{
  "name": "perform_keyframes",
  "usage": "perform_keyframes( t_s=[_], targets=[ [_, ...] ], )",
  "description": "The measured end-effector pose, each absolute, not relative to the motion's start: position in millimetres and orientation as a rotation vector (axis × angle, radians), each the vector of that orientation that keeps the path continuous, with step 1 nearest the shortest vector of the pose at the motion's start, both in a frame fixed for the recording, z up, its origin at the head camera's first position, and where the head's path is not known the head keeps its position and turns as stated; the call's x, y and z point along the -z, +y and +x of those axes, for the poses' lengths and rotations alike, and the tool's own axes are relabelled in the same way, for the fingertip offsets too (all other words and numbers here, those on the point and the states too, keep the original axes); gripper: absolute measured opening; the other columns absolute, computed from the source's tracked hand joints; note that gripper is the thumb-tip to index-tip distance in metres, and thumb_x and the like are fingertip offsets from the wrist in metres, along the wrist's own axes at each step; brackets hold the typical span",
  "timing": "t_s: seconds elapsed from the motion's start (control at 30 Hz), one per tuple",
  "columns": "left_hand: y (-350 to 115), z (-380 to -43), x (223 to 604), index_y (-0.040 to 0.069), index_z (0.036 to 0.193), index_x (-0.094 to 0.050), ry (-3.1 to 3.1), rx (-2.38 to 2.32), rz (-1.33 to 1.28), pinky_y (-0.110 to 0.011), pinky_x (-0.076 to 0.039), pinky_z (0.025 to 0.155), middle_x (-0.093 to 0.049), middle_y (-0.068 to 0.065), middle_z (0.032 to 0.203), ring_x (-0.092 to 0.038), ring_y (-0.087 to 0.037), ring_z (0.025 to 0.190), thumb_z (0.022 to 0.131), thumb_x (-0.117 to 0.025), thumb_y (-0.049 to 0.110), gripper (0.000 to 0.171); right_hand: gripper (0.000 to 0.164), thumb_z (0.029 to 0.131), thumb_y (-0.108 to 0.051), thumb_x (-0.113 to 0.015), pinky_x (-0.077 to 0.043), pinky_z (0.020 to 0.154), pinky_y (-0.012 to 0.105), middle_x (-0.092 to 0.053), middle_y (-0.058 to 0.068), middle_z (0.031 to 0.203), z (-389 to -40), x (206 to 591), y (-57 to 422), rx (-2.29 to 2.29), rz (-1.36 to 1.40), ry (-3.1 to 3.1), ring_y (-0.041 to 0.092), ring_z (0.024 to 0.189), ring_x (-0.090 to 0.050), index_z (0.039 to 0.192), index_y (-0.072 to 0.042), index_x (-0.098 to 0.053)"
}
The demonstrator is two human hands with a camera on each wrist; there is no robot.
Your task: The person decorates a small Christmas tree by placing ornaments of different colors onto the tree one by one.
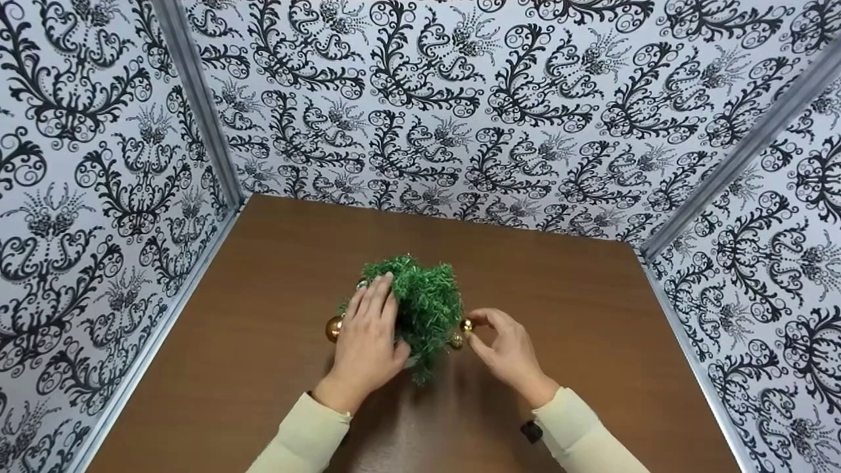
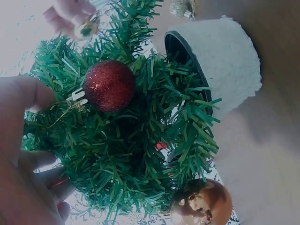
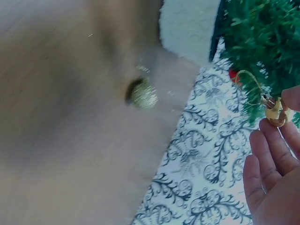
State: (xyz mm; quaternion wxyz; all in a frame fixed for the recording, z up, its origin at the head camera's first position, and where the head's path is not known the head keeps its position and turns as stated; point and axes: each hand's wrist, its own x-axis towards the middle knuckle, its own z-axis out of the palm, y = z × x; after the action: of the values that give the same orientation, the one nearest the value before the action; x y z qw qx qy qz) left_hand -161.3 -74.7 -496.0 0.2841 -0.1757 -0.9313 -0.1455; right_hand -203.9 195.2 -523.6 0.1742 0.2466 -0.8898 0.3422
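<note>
A small artificial Christmas tree (image 1: 430,302) of green tinsel stands on the table, its white fuzzy pot (image 2: 220,61) showing in the left wrist view. My left hand (image 1: 368,335) holds the branches from the left, thumb and fingers spread around them. A glittery red ball (image 2: 110,86) with a gold cord lies among the greenery. Low on the branches is a shiny copper-gold ball (image 2: 204,204). At the tree's right side, my right hand (image 1: 512,348) pinches a small shiny gold ball (image 3: 276,114), its cord loop sticking up toward the branches.
A glittery pale-gold ball (image 3: 144,95) lies on the brown table (image 1: 558,282) beside the pot. Walls with black-and-white scroll pattern (image 1: 420,98) enclose the table at the back and both sides. A small dark object (image 1: 531,431) shows at the right cuff.
</note>
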Motion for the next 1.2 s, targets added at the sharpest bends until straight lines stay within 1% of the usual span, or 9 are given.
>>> perform_keyframes(
  t_s=[0.2,0.4,0.53,0.73,0.83,0.93,1.0,1.1,1.2],
  targets=[
    [-73,-162,497,-0.003,0.124,-0.058,-2.472,0.381,-0.483,-0.050,-0.026,0.114,-0.034,-0.019,0.156,-0.032,-0.032,0.143,0.072,-0.070,0.025,0.060,0.029,0.084,-0.014,-0.080,-0.053,0.085,0.038,-0.068,-0.007,0.104,-200,518,191,-1.004,0.717,-2.511,0.009,0.098,-0.063,0.110,-0.017,-0.069],
    [-72,-161,496,-0.003,0.124,-0.057,-2.493,0.404,-0.479,-0.047,-0.021,0.116,-0.033,-0.017,0.157,-0.029,-0.030,0.144,0.073,-0.070,0.027,0.060,0.029,0.084,-0.013,-0.079,-0.053,0.085,0.038,-0.068,-0.004,0.105,-197,515,191,-1.011,0.743,-2.490,0.010,0.098,-0.063,0.111,-0.015,-0.069],
    [-72,-161,496,-0.002,0.121,-0.059,-2.473,0.411,-0.476,-0.048,-0.023,0.115,-0.035,-0.018,0.156,-0.032,-0.032,0.143,0.074,-0.072,0.032,0.059,0.029,0.083,-0.012,-0.080,-0.054,0.084,0.039,-0.069,-0.002,0.105,-196,514,190,-1.012,0.749,-2.485,0.012,0.098,-0.064,0.110,-0.014,-0.069],
    [-70,-160,496,-0.001,0.113,-0.061,-2.419,0.415,-0.445,-0.051,-0.028,0.113,-0.044,-0.019,0.149,-0.038,-0.034,0.139,0.075,-0.074,0.034,0.054,0.031,0.082,-0.012,-0.081,-0.054,0.084,0.037,-0.067,-0.009,0.106,-192,514,189,-1.010,0.765,-2.465,0.010,0.099,-0.063,0.111,-0.015,-0.069],
    [-68,-159,496,0.000,0.108,-0.063,-2.366,0.418,-0.426,-0.052,-0.031,0.111,-0.052,-0.020,0.139,-0.045,-0.035,0.133,0.074,-0.075,0.033,0.048,0.031,0.082,-0.012,-0.081,-0.053,0.083,0.037,-0.066,-0.010,0.106,-190,511,188,-1.036,0.789,-2.438,0.010,0.098,-0.063,0.111,-0.015,-0.069],
    [-66,-159,495,0.003,0.098,-0.065,-2.311,0.414,-0.434,-0.052,-0.036,0.107,-0.060,-0.019,0.124,-0.052,-0.036,0.123,0.074,-0.075,0.030,0.038,0.032,0.082,-0.011,-0.081,-0.054,0.082,0.037,-0.067,-0.010,0.106,-189,510,188,-1.062,0.815,-2.401,0.012,0.097,-0.065,0.111,-0.015,-0.069],
    [-64,-160,494,0.005,0.092,-0.066,-2.294,0.413,-0.460,-0.051,-0.037,0.106,-0.061,-0.016,0.112,-0.056,-0.035,0.114,0.075,-0.074,0.030,0.030,0.032,0.081,-0.010,-0.081,-0.054,0.081,0.039,-0.067,-0.009,0.106,-188,510,187,-1.080,0.832,-2.376,0.015,0.096,-0.066,0.111,-0.015,-0.069],
    [-61,-160,492,0.009,0.086,-0.066,-2.288,0.425,-0.525,-0.049,-0.037,0.106,-0.060,-0.010,0.099,-0.058,-0.032,0.102,0.076,-0.073,0.029,0.023,0.032,0.082,-0.009,-0.081,-0.055,0.080,0.038,-0.068,-0.007,0.106,-187,509,186,-1.100,0.860,-2.345,0.018,0.095,-0.066,0.111,-0.014,-0.069],
    [-59,-160,493,0.011,0.083,-0.066,-2.292,0.450,-0.606,-0.047,-0.036,0.107,-0.060,-0.006,0.094,-0.058,-0.030,0.096,0.078,-0.074,0.029,0.020,0.033,0.082,-0.008,-0.081,-0.054,0.081,0.035,-0.068,-0.007,0.107,-184,507,185,-1.140,0.881,-2.318,0.020,0.094,-0.067,0.112,-0.014,-0.069]
  ],
)
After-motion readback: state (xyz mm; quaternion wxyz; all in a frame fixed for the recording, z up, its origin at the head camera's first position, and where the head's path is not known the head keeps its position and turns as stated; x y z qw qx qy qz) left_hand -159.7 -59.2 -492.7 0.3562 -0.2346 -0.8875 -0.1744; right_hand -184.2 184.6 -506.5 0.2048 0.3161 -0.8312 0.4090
